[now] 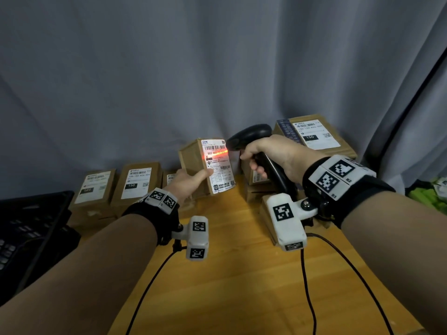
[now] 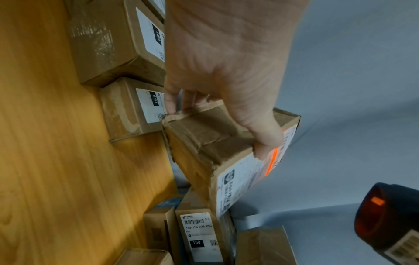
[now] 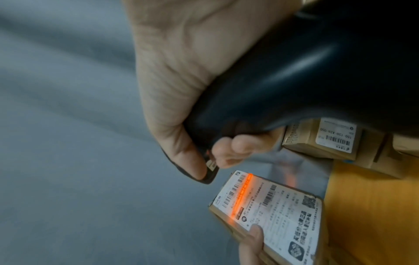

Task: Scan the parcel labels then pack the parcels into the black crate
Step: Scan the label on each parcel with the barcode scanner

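Note:
My left hand (image 1: 191, 181) grips a small brown cardboard parcel (image 1: 193, 160) and holds it up above the wooden table, thumb on its white label (image 1: 219, 165). In the left wrist view the thumb (image 2: 266, 143) presses the label edge and the fingers wrap the far side of the parcel (image 2: 204, 141). My right hand (image 1: 271, 153) grips a black barcode scanner (image 1: 249, 136) by its handle, nose pointed at the label. An orange scan line (image 3: 243, 191) crosses the barcode on the label (image 3: 278, 215). The black crate (image 1: 31, 223) sits at the left edge.
Several labelled brown parcels (image 1: 139, 182) line the back of the wooden table (image 1: 237, 274) against a grey curtain (image 1: 193, 68). A larger box (image 1: 312, 134) tops a stack at the right. Black cables (image 1: 309, 286) trail over the tabletop near me.

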A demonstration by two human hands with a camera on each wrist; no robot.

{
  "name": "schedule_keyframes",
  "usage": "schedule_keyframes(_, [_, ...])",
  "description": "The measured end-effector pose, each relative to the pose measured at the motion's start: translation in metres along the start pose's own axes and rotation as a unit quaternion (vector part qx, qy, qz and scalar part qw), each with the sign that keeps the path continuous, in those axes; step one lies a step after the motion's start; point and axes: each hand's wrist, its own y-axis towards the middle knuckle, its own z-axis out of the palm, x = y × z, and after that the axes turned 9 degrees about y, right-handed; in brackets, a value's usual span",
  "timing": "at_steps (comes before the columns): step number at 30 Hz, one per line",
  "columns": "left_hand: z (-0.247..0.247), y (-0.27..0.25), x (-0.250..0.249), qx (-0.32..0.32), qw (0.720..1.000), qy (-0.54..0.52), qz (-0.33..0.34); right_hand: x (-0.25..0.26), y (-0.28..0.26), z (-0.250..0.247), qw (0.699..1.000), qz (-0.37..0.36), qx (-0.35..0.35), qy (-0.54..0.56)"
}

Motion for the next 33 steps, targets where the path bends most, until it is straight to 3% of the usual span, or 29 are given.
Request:
schedule_keyframes(7, [-0.001,0.013,0.014,-0.012,1.000,-0.010,-0.021,0.007,-0.003,0.007,0.999,-0.008,0.003,0.031])
schedule_keyframes(14, [-0.006,0.013,0.023,-0.044,0.999,0.011,0.010,0.013,-0.005,0.006,0.999,0.019,-0.005,0.037])
schedule_keyframes(20, [-0.010,0.007,0.026,-0.034,0.998,0.017,0.041,0.009,-0.005,0.008,1.000,0.016,0.004,0.020])
schedule_keyframes(24, [-0.011,0.003,0.025,-0.021,0.999,0.022,0.043,0.000,-0.002,0.014,0.998,-0.037,-0.009,0.046])
schedule_keyframes(28, [-0.005,-0.012,0.023,0.016,0.999,-0.046,0.022,-0.023,0.008,0.021,0.992,-0.110,-0.048,0.048])
schedule_keyframes(30, [0.000,-0.024,0.026,0.038,0.993,-0.109,-0.015,-0.041,0.012,0.023,0.993,-0.095,-0.055,0.050])
schedule_keyframes(33, [0.005,-0.031,0.040,0.075,0.980,-0.169,-0.074,-0.078,0.020,0.029,0.998,-0.016,-0.019,0.062])
